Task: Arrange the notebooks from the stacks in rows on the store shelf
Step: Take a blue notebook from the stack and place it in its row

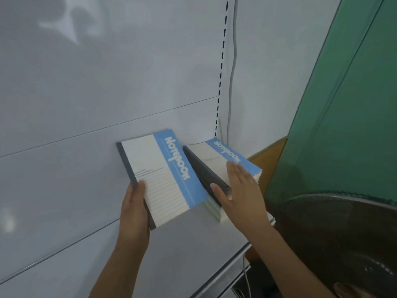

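Observation:
A blue and cream notebook with a dark grey spine is held over the white shelf; my left hand grips its near left corner along the spine. To its right a stack of the same notebooks lies at the shelf's right end. My right hand rests flat on top of that stack, fingers stretched, thumb against the dark spines at its left side. The held notebook's right edge overlaps the stack's left side.
The white back panel rises behind the shelf, with a slotted upright at its right. A green board and a dark round fan guard stand close on the right. The shelf's front lip runs diagonally below my arms.

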The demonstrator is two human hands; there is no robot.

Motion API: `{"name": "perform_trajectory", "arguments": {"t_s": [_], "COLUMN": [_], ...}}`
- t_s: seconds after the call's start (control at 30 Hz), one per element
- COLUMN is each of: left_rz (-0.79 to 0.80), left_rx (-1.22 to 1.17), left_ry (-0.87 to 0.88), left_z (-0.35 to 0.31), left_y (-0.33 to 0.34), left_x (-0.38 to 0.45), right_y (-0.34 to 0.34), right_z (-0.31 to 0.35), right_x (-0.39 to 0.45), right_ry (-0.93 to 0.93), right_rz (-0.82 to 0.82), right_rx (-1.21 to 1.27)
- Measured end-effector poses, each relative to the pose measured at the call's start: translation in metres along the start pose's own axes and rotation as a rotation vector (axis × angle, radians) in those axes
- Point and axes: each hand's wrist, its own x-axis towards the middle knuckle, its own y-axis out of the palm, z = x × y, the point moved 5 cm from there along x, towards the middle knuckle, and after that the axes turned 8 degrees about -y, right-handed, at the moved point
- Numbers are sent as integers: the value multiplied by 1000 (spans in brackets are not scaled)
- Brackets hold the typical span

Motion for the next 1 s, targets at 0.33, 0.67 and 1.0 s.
{"name": "perform_trajectory", "arguments": {"t_s": [0.33, 0.67, 1.0], "left_rz": [58, 1, -202], "left_rx": [27, -72, 203], "left_ry": [-70, -144, -189], "left_z": [30, 13, 1], "left_y": [23, -18, -139], "left_x": [-19, -48, -118], "right_y": [-21, 10, 59], "right_z": [35, 107, 187], "right_x": [-20, -42, 2], "right_ry": [-93, -351, 179], "right_rz": [-406, -161, 536], "right_rx": [97, 580, 1396]}}
